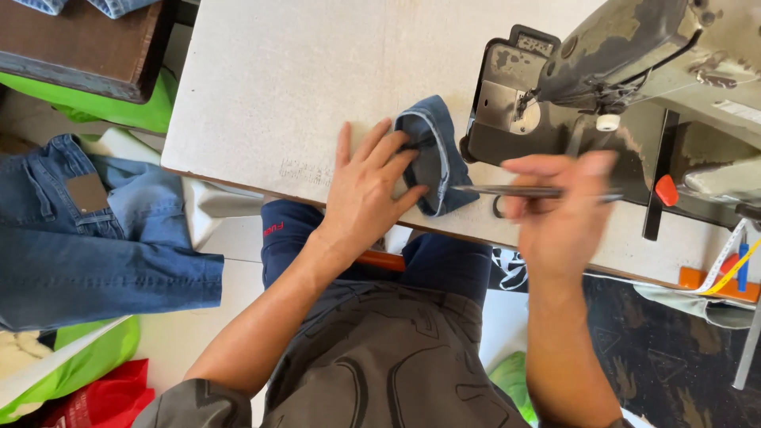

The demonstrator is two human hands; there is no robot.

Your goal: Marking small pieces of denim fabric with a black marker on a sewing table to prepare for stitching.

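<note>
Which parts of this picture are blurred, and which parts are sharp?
In the head view, the right hand and the scissors it holds are smeared by motion blur; the left hand, resting on the folded denim piece, is sharp, as is the sewing machine; the light is even daylight without strong glare.

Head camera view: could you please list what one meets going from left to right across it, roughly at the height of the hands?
Blue jeans hanging at the left → left hand pressing on the table → folded denim piece → scissors held in the blurred right hand → red lever on the sewing machine.
</note>
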